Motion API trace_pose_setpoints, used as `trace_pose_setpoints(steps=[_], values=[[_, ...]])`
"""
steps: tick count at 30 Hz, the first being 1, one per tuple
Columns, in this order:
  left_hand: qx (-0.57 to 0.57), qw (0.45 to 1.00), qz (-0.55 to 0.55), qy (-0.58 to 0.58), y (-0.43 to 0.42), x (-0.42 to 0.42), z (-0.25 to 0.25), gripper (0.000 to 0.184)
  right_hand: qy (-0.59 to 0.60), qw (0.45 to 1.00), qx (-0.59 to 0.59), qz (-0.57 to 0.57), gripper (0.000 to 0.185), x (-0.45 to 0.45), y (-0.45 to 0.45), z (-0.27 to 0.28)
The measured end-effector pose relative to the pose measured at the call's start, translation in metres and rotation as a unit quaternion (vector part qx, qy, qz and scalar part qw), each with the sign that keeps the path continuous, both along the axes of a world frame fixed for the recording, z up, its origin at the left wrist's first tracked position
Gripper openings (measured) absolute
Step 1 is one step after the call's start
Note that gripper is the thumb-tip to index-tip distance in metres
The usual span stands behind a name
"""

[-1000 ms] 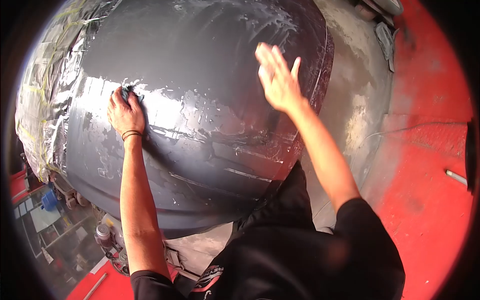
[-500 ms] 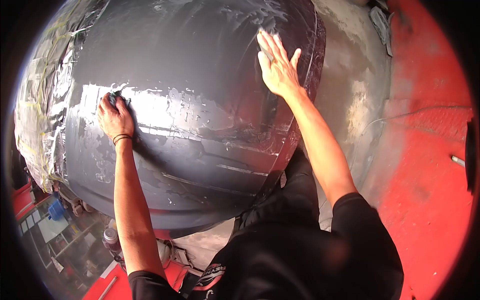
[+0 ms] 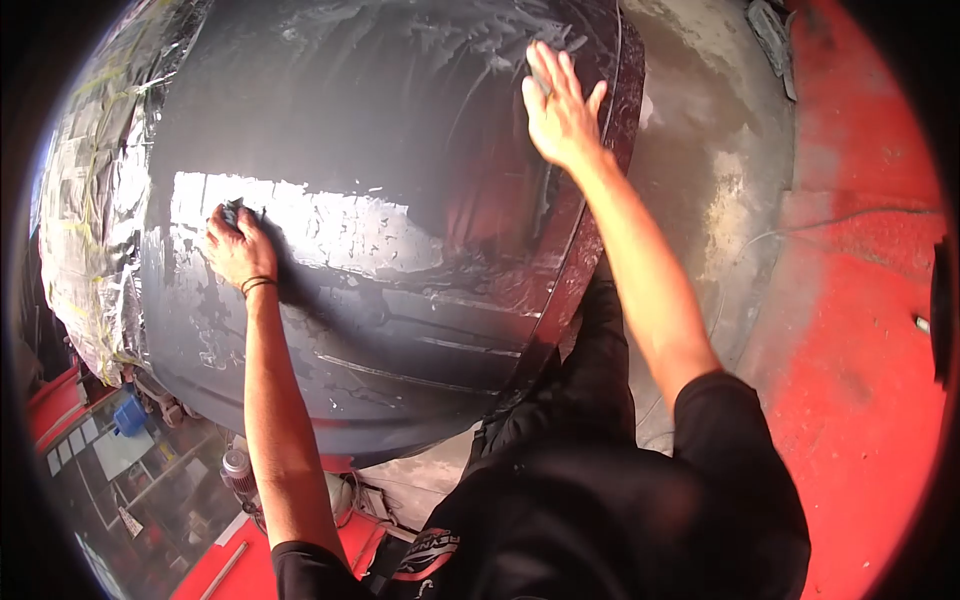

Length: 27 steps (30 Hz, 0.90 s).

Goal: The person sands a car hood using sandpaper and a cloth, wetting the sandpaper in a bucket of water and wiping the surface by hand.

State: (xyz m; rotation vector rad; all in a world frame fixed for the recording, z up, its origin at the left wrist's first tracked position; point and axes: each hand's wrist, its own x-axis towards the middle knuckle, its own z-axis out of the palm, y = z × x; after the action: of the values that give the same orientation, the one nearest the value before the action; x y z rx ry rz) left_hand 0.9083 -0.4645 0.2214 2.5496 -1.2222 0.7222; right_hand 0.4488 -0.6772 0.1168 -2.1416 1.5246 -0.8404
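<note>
The dark grey panel (image 3: 330, 110) spreads in front of the person, broad and curved, wet and glossy, with a white glare at left and smeary streaks at the far right. Crinkled sheeting (image 3: 90, 200) borders its left side. The left hand (image 3: 240, 250) has its grip closed on a dark cloth (image 3: 232, 213) against the panel. The right hand (image 3: 562, 118), farther off, has its grip open, fingers outstretched, 1 small dark piece (image 3: 543, 80) showing beside them.

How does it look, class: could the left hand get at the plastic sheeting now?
Probably yes: the left hand is close to the plastic sheeting, with only wet car hood between them. It holds a dark cloth, which might hinder a grip.
</note>
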Motion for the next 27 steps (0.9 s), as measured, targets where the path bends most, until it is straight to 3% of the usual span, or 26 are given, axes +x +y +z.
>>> trace_pose_setpoints(steps=[2, 6, 8, 13, 20, 27], values=[[0.000, 1.000, 0.003, -0.027, 0.000, -0.011, -0.004, 0.051, 0.005, 0.999, -0.021, 0.031, 0.058, -0.001, 0.072, 0.012], [0.010, 1.000, 0.023, 0.006, 0.000, -0.023, 0.005, 0.052, 0.011, 0.987, 0.081, 0.138, 0.059, -0.035, 0.214, 0.006], [-0.004, 1.000, 0.008, -0.005, 0.001, -0.019, 0.003, 0.052, 0.034, 0.988, 0.065, 0.140, 0.059, -0.048, 0.180, 0.007], [-0.009, 1.000, 0.011, -0.009, 0.003, -0.016, 0.005, 0.051, 0.001, 0.998, 0.054, 0.020, 0.060, -0.048, 0.032, 0.002], [0.006, 1.000, -0.001, 0.008, 0.004, -0.020, 0.008, 0.052, 0.040, 0.986, 0.130, 0.097, 0.064, -0.076, 0.155, 0.000], [0.002, 1.000, 0.008, 0.019, 0.004, -0.019, 0.010, 0.050, 0.010, 0.995, 0.094, -0.009, 0.064, -0.083, -0.038, -0.016]])
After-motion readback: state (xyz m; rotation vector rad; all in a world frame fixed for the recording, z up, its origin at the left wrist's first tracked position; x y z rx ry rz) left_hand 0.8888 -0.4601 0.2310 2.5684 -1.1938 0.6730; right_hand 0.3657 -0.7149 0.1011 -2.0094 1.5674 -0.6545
